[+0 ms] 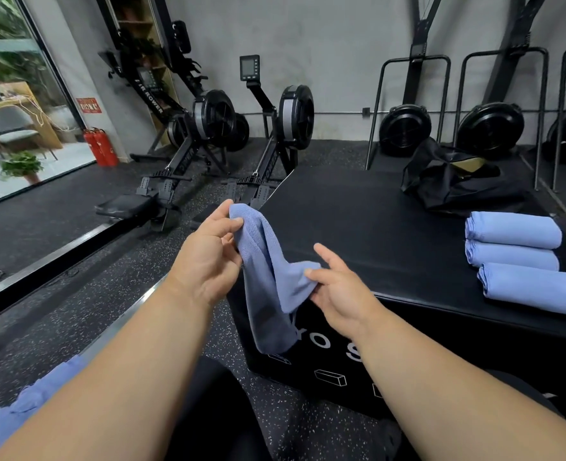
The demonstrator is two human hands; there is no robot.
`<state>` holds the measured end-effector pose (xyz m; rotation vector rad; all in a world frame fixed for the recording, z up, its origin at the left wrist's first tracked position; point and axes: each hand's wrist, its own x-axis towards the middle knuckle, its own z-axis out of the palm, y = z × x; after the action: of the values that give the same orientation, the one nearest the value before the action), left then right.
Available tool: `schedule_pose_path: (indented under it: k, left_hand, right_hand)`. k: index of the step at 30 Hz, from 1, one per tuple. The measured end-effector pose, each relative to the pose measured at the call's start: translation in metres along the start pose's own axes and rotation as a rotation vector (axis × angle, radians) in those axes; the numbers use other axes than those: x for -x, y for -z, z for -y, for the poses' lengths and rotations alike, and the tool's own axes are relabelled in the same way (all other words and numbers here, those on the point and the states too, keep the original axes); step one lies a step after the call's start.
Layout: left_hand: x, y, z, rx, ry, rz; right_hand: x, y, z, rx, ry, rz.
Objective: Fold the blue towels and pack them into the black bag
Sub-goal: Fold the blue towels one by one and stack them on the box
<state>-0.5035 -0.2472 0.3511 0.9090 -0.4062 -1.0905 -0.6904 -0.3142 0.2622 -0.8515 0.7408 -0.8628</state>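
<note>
A blue towel [268,281] hangs unfolded in front of the black box [374,227]. My left hand [208,254] pinches its top corner between thumb and fingers. My right hand [334,287] pinches its edge lower down, the index finger stretched out. Three folded blue towels [514,257] lie in a row on the box's right side. The black bag [448,181] sits crumpled and open at the box's far right corner. More loose blue towels [25,407] lie bunched on the floor at the lower left, partly hidden by my left forearm.
Two rowing machines [208,134] stand on the speckled rubber floor beyond the box. Black fan units [488,128] in metal frames line the back wall. Red fire extinguishers [100,146] stand by a glass door on the left.
</note>
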Motion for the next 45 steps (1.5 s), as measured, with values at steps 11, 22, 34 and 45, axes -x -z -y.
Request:
schedule_pose_path:
  k: [11, 22, 34, 45]
  left_hand:
    - [0.007, 0.010, -0.012, -0.186, 0.066, 0.002]
    - [0.011, 0.036, -0.013, -0.556, 0.304, 0.177]
    - [0.029, 0.035, 0.024, -0.615, 0.296, 0.148]
    - [0.039, -0.008, 0.070, -0.651, -0.078, 0.233]
  right_hand:
    - [0.003, 0.003, 0.057, 0.201, 0.251, 0.014]
    - [0.010, 0.007, 0.069, 0.304, 0.296, -0.057]
    - [0.020, -0.002, 0.077, 0.313, 0.292, 0.020]
    - [0.037, -0.023, 0.078, 0.051, 0.006, 0.475]
